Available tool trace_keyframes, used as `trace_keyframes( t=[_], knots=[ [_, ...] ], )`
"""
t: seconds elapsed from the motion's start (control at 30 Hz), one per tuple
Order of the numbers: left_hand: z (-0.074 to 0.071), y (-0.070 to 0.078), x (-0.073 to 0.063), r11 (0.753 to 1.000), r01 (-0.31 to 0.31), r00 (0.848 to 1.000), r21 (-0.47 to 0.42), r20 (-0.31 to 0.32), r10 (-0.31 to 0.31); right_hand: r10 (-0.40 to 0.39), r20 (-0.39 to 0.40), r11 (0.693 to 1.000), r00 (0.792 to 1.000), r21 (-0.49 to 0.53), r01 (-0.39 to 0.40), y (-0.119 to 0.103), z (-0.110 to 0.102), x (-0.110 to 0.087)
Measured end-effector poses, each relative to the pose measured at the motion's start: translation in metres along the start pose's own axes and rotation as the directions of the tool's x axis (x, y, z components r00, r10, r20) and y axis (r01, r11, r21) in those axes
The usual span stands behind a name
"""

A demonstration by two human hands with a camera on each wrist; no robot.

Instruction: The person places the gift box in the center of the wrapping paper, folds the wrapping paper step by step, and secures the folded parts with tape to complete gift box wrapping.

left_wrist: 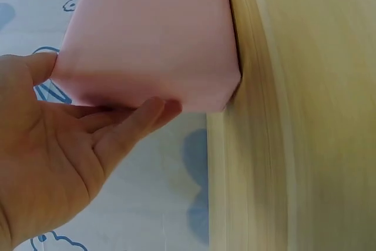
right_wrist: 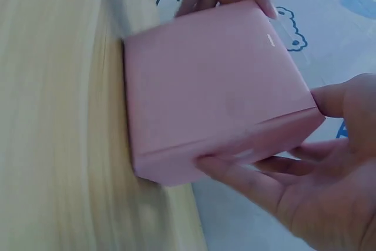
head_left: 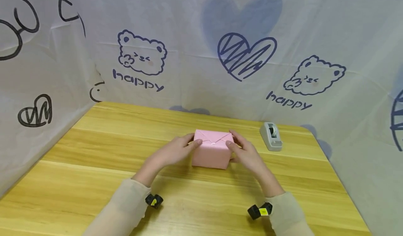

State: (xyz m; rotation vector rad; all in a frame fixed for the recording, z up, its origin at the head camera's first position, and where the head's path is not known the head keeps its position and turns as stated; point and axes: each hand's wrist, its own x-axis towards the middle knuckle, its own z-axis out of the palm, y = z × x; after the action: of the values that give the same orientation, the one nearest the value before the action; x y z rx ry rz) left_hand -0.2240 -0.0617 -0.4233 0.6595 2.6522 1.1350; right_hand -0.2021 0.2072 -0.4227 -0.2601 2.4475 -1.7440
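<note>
A box wrapped in pink paper (head_left: 211, 155) stands on the wooden table, with folded flaps meeting in a point on its top. At its left side my left hand (head_left: 177, 150) holds it, thumb on the top edge. My right hand (head_left: 248, 155) grips the opposite side, its thumb likewise near the top edge. The left wrist view shows the left hand (left_wrist: 64, 145) with fingers spread along the side of the box (left_wrist: 153, 33). In the right wrist view, the right hand's fingers (right_wrist: 235, 177) press the near side of the box (right_wrist: 217, 86).
A pale grey tape dispenser (head_left: 271, 137) sits to the right of the box, near the table's back edge. Behind the wooden table (head_left: 132, 124) hangs a white cloth (head_left: 195, 71) printed with hearts and bear faces, which also runs along both sides.
</note>
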Motion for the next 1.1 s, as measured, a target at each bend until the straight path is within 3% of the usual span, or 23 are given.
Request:
trace_keyframes(
  t=[0.13,0.3,0.43,0.53,0.7,0.93,1.1],
  knots=[
    [0.001,0.000,0.001,0.989,-0.063,0.997,-0.133,-0.063,0.055,-0.100,-0.079,0.995,0.992,0.014,0.102,0.003,0.005,0.002],
    [0.002,-0.002,0.004,0.927,-0.157,0.984,-0.341,-0.130,0.119,-0.240,-0.130,0.964,0.962,0.086,0.252,0.011,0.009,0.004],
    [0.002,-0.006,0.006,0.892,-0.197,0.979,-0.408,-0.122,0.160,-0.237,-0.107,0.961,0.966,0.118,0.249,0.018,0.009,0.004],
    [0.002,-0.010,0.006,0.887,-0.183,0.983,-0.423,-0.075,0.166,-0.201,-0.070,0.971,0.977,0.114,0.208,0.022,0.009,0.004],
    [0.006,-0.019,0.009,0.901,-0.140,0.988,-0.411,0.002,0.155,-0.148,-0.030,0.986,0.989,0.075,0.150,0.027,0.008,0.006],
    [0.013,-0.025,0.007,0.967,-0.075,0.994,-0.242,0.058,0.092,-0.032,0.053,0.998,0.998,-0.044,0.035,0.033,0.011,0.009],
    [0.016,-0.027,0.004,0.980,-0.044,0.995,-0.196,0.074,0.060,-0.025,0.123,0.994,0.992,-0.102,0.037,0.037,0.011,0.006]
  ],
)
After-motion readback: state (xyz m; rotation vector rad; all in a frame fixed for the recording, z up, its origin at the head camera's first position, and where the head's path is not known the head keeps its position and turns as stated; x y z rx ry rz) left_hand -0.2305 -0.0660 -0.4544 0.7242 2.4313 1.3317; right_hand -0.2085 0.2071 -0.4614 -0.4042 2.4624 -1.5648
